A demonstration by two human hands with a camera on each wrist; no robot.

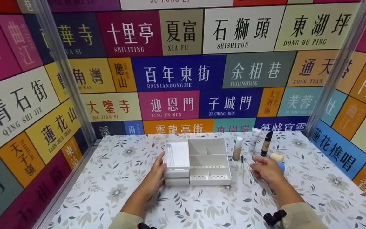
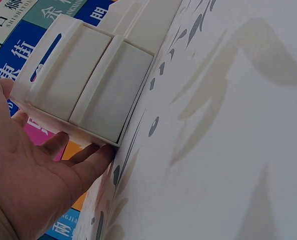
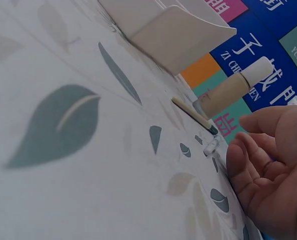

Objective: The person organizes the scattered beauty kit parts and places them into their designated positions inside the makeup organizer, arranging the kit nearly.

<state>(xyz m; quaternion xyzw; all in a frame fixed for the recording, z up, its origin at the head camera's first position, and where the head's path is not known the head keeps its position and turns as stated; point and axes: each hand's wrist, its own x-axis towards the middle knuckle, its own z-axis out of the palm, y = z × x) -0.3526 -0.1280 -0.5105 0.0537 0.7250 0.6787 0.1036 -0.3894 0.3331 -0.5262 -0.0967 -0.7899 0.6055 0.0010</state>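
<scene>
A white desktop organizer (image 1: pixel 230 168) with open compartments and two small drawers (image 2: pixel 113 90) stands mid-table. My left hand (image 1: pixel 156 173) rests against its left side, thumb near the top and fingers along the side in the left wrist view. My right hand (image 1: pixel 267 170) hovers low over the table, fingers loosely bent; the right wrist view shows nothing in its grasp. Beside it lie a slim brush (image 1: pixel 242 168) with a dark tip and a thin, clear or silvery stick-like item (image 1: pixel 250 171), too small to identify. A white-capped foundation bottle (image 3: pixel 228 92) stands behind the brush.
Behind my right hand stand a white tube (image 1: pixel 254 141) and a black-capped beige tube (image 1: pixel 266 144). A cream rounded piece (image 1: pixel 277 156) and a blue one (image 1: pixel 281 166), partly hidden, sit right beside that hand. Lettered panels (image 1: pixel 176 73) and clear posts (image 1: pixel 324 92) border the floral-covered table (image 1: pixel 116 194).
</scene>
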